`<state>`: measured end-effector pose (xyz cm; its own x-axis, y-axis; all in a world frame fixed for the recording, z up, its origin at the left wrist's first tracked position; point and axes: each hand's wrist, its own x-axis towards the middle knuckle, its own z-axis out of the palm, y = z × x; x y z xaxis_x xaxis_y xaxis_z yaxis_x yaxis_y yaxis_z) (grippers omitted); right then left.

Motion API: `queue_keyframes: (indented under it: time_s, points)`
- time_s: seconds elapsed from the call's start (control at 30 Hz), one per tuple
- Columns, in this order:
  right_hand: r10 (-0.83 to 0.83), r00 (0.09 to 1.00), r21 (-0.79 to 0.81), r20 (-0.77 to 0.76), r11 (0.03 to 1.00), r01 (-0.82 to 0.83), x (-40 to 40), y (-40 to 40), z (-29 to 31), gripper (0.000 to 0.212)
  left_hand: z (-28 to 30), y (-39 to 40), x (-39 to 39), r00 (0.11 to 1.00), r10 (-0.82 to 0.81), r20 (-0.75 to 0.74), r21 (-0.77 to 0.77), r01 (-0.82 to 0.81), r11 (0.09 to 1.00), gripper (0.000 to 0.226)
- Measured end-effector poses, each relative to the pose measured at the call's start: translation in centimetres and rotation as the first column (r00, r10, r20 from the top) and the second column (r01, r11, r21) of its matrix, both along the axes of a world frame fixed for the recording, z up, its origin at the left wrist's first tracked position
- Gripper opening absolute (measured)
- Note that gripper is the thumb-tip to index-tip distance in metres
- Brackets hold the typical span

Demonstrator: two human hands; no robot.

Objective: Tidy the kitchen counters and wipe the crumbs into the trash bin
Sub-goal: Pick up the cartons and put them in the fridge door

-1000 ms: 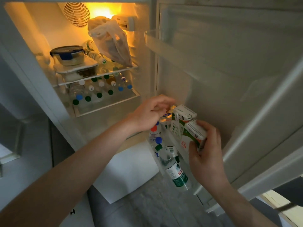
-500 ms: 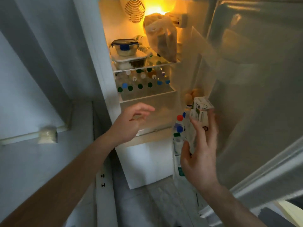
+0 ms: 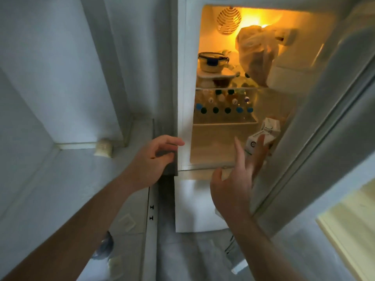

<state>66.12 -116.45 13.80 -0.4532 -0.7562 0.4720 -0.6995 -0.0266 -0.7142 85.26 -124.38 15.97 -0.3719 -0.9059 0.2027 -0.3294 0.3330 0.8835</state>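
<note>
The fridge (image 3: 183, 98) stands open, lit yellow inside. Two white cartons (image 3: 269, 128) sit in the door shelf at the right. My right hand (image 3: 237, 179) is spread in front of them with its fingers apart and nothing in it; its fingertips overlap the lower carton. My left hand (image 3: 154, 159) hovers loosely curled at the fridge's left front edge, over the end of the counter (image 3: 71, 179), and holds nothing.
Inside the fridge are a lidded container (image 3: 212, 61), a plastic bag (image 3: 256, 53) and several capped bottles (image 3: 223, 109) on the shelves. The fridge door (image 3: 324, 118) swings in from the right. A small pale packet (image 3: 103, 148) lies in the counter's back corner.
Both hands have let go of the cartons and drawn back from the door shelf. The left hand has moved left to the fridge's edge. The door has swung further inward, and my view has shifted left.
</note>
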Motion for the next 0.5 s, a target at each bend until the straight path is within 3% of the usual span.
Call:
queue_keyframes:
  time_s: [0.1, 0.2, 0.33, 0.5]
  points:
    - [0.079, 0.997, 0.049, -0.01, 0.996, -0.078, 2.5, -0.8, -0.3, 0.089, 0.7, 0.7, 0.7, 0.999, 0.044, -0.008, -0.025, -0.044, 0.999, 0.047]
    - [0.359, 0.927, 0.071, -0.108, 0.933, -0.353, 3.9, -1.2, -1.4, 0.078, 1.6, 1.3, 1.1, 0.997, 0.078, -0.021, -0.048, -0.079, 0.996, 0.045]
    - [0.642, 0.765, 0.225, 0.049, 0.739, -0.635, 3.8, -1.1, -1.4, 0.062, 3.0, 1.8, 1.3, 0.993, 0.119, -0.018, -0.104, -0.121, 0.987, 0.037]
    - [0.794, 0.566, 0.376, 0.222, 0.466, -0.801, 1.5, -2.5, -0.3, 0.05, 4.3, 2.2, 0.6, 0.989, 0.134, -0.064, -0.124, -0.141, 0.982, 0.031]
